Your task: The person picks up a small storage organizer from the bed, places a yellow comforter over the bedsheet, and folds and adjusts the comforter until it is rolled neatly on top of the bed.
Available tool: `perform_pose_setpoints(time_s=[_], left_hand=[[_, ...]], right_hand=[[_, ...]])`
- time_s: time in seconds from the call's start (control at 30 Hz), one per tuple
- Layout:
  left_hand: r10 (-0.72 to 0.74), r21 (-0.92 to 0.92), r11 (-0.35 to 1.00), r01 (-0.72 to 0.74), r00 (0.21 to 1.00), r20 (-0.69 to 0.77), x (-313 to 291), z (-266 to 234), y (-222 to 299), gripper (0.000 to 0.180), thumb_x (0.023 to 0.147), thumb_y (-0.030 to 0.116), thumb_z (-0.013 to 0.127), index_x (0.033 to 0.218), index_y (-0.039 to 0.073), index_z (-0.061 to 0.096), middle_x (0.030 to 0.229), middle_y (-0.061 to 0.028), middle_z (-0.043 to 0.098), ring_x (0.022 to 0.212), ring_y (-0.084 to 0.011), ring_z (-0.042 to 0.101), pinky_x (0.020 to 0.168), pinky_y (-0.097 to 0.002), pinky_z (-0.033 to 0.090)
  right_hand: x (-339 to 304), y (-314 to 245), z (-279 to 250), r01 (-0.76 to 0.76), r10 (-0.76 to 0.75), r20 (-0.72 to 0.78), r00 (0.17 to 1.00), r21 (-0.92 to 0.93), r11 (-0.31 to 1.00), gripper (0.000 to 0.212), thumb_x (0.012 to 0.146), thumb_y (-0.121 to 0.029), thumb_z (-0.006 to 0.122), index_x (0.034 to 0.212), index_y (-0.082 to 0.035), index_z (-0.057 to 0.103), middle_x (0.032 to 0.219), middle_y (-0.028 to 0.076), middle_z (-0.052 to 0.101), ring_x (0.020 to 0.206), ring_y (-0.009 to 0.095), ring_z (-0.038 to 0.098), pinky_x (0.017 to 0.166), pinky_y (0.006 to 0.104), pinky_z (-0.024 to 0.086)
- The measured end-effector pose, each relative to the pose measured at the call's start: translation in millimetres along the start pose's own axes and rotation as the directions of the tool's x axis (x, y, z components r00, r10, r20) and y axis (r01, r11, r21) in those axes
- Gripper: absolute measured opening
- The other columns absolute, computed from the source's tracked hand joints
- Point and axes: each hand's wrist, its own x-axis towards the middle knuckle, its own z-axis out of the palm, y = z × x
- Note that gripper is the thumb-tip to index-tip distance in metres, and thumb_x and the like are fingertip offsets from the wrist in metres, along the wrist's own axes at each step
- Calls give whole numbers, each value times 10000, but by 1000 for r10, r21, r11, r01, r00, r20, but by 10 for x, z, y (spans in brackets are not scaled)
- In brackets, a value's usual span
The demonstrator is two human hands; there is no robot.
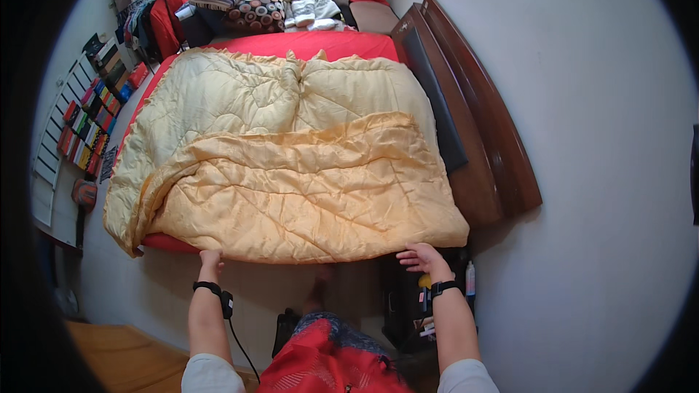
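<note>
A thick quilt [306,204] is spread over the bed, its near part folded back so that the golden side faces up. Beyond the fold shows its pale yellow side, with a ruffled rim. My left hand [211,257] is at the near left edge of the folded part, its short-looking fingers pointing away from me and holding no visible cloth. Close to the near right edge, my right hand [420,257] is open, fingers apart and turned inward. Both wrists wear black bands. A red bed sheet [306,44] shows along the far side.
A dark wooden headboard [473,124] stands along the right wall. Pillows and cushions [255,9] are piled at the far end. At the left are a clothes rack [156,18] and stacked colourful boxes [89,120]. A bottle [470,278] stands near my right forearm.
</note>
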Motion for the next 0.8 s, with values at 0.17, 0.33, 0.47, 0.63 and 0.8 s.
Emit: perform_pose_setpoints(time_s=[0.17,0.33,0.47,0.63,0.8], left_hand=[[169,104,979,-175,983,67,63,175,95,423,724,182,647,1066,36,445,772,-111,561,520,-195,543,419,-333,418],[288,119,938,-326,922,260,94,661,674,339,736,210,624,999,41,492,846,-89,564,598,-172,594,420,-271,416],[302,163,901,-401,852,426,76,1096,1364,315,755,233,614,979,45,497,839,-72,564,599,-165,593,441,-269,421],[347,184,817,-547,720,601,32,1873,2327,323,774,244,625,983,25,511,845,-67,569,641,-164,606,492,-276,449],[472,102,677,-729,536,700,-90,2955,3194,408,757,212,655,1068,-7,509,936,-113,586,639,-186,614,535,-303,494]], right_hand=[[156,37,-12,-104,98,-37,995,-260,960,297,906,-356,457,1124,-155,464,942,25,662,789,156,624,696,382,473],[500,-173,47,-54,39,-83,996,-175,983,219,883,-260,452,1072,-154,480,886,26,649,699,157,620,659,371,470],[727,-520,-179,-5,3,-192,981,-10,1000,205,869,-200,452,1060,-144,495,879,38,646,656,155,612,594,350,473],[812,-948,-594,229,-75,-508,858,247,942,230,840,-138,480,1067,-104,499,826,58,624,615,155,593,511,290,465],[976,-1230,-787,335,-125,-580,805,271,902,221,837,-144,514,1055,-106,504,837,50,613,629,157,593,522,280,466]])
